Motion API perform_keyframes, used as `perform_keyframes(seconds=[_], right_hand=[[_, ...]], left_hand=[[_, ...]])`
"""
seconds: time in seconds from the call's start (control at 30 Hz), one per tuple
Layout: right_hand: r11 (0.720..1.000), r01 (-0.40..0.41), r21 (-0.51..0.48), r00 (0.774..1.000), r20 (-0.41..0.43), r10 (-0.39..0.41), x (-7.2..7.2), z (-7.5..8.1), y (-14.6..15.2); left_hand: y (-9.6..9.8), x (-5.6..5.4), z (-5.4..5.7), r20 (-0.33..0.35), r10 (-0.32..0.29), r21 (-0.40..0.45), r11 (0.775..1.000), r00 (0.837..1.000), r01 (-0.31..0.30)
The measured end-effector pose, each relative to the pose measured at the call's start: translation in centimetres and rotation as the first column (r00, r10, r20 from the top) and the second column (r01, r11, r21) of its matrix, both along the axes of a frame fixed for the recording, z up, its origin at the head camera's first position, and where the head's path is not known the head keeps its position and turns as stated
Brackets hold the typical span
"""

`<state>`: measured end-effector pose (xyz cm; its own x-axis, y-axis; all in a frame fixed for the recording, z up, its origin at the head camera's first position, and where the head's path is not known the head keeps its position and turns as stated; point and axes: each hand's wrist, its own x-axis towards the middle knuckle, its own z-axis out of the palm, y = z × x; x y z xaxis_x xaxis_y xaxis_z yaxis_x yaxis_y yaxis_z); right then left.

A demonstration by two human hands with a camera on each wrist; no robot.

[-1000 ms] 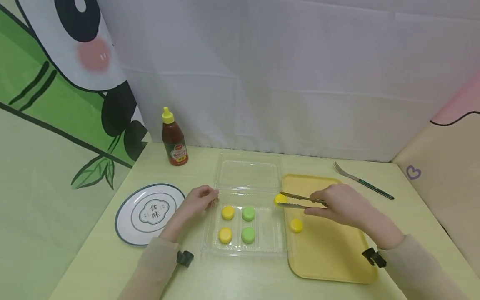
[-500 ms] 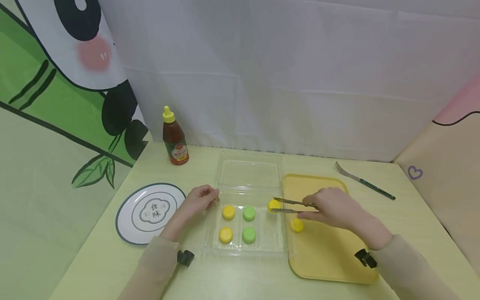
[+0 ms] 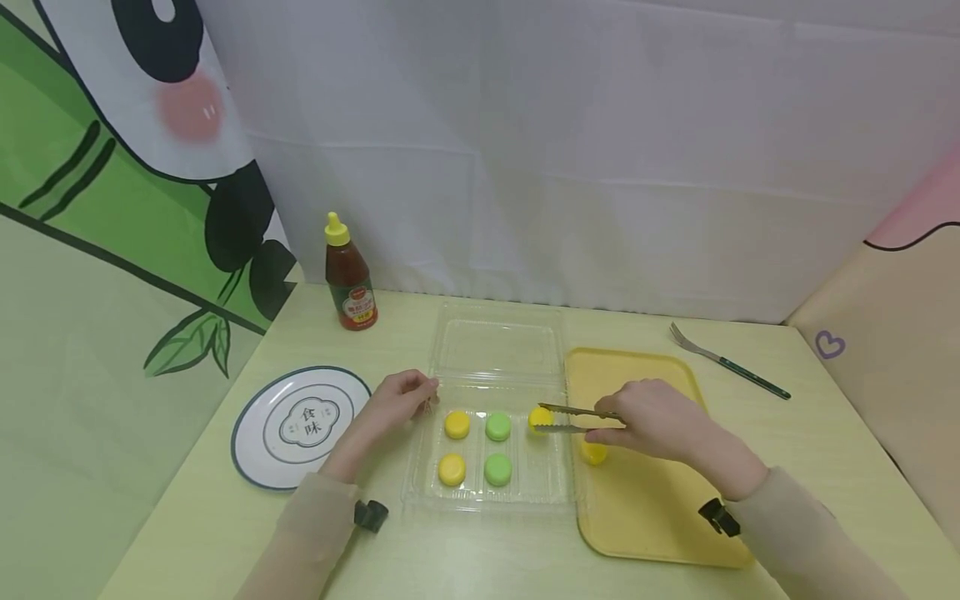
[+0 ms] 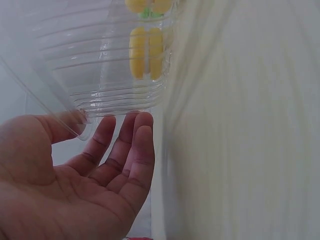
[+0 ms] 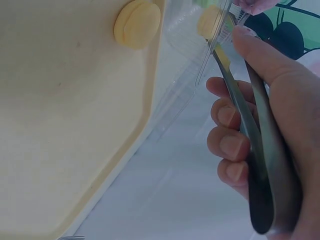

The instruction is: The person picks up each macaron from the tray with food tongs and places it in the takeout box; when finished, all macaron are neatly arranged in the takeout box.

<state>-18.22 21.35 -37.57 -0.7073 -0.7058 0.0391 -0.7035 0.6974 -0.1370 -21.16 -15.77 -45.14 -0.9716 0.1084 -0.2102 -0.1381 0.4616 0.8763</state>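
My right hand [image 3: 652,421] holds metal tongs [image 3: 577,410], whose tips are around a yellow macaron [image 3: 537,418] low over the right column of a clear plastic container [image 3: 528,483]. Also in the right wrist view, the fingers and thumb wrap the tongs [image 5: 267,145]. At the container's left side, my left hand [image 3: 402,395] pinches the rim; the left wrist view shows the thumb at the rim and the fingertips against the ridged wall. Inside lie two yellow macarons [image 3: 457,425] on the left and two green macarons [image 3: 497,427] in the middle. Whether the held macaron touches the bottom is unclear.
The container's lid [image 3: 498,342] lies folded back. On the right, a yellow tray [image 3: 652,521] bears one yellow macaron [image 3: 595,454], partly hidden by the right hand. A fork [image 3: 727,364] lies behind it. A plate [image 3: 258,433] and a sauce bottle [image 3: 348,283] stand left.
My right hand has moved left and slightly nearer, carrying the macaron in the tongs from the tray's edge to over the container's right column. The left hand has stayed at the rim.
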Motion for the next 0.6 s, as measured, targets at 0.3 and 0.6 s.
perform_keyframes(seconds=[0.3,0.6], right_hand=[[0.999,-0.037,0.007,0.999,-0.032,0.037,-0.15,-0.07,-0.28],[0.998,-0.041,0.036,0.998,-0.044,0.043,-0.12,-0.03,-0.93]], left_hand=[[0.04,-0.07,0.04,0.004,0.004,0.006,1.000,1.000,-0.004],[0.00,-0.12,0.00,0.007,0.001,-0.004,1.000,1.000,-0.001]])
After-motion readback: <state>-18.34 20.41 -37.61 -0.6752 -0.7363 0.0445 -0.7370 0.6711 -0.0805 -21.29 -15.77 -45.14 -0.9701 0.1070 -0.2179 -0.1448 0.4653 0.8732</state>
